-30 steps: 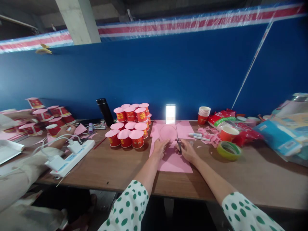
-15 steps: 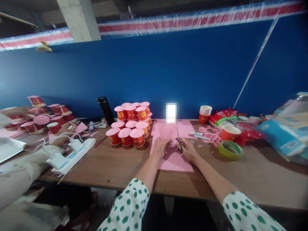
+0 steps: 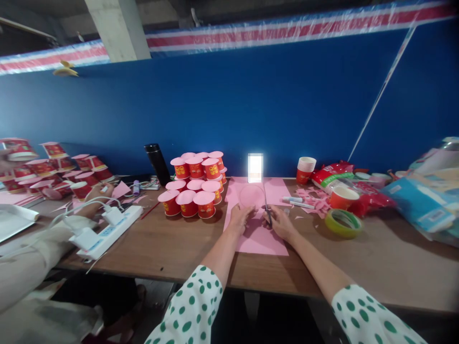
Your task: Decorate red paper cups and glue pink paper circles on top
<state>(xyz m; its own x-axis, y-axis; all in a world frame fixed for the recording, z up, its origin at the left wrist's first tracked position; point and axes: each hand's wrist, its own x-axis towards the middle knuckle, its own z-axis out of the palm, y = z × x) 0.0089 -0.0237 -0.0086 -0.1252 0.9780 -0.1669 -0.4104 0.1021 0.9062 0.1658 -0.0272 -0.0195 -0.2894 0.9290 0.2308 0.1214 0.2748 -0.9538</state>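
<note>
My left hand (image 3: 241,217) is closed on the lower edge of a round pink paper disc (image 3: 251,195), thumb and fingers pinching it. In my right hand (image 3: 280,222) is a pair of scissors (image 3: 269,217) with dark handles, the blades pointing away from me along the disc's right side. Whether the blades are parted is too fine to make out. Beneath both hands lie pink paper sheets (image 3: 263,245) on the brown table. To the left stand stacked red paper cups (image 3: 187,208) topped with pink discs.
Pens (image 3: 299,201), pink scraps (image 3: 320,199), a tape roll (image 3: 343,224) and an orange cup (image 3: 342,198) lie to the right. A power strip (image 3: 114,232) and black flask (image 3: 157,165) are leftward. At far left, a co-worker's hand (image 3: 5,161) touches a disc-topped cup (image 3: 17,149).
My hands, the disc and the scissors look nearly unmoved. The co-worker's far hand has drawn back leftward, and a disc-topped cup now appears higher at the left edge.
</note>
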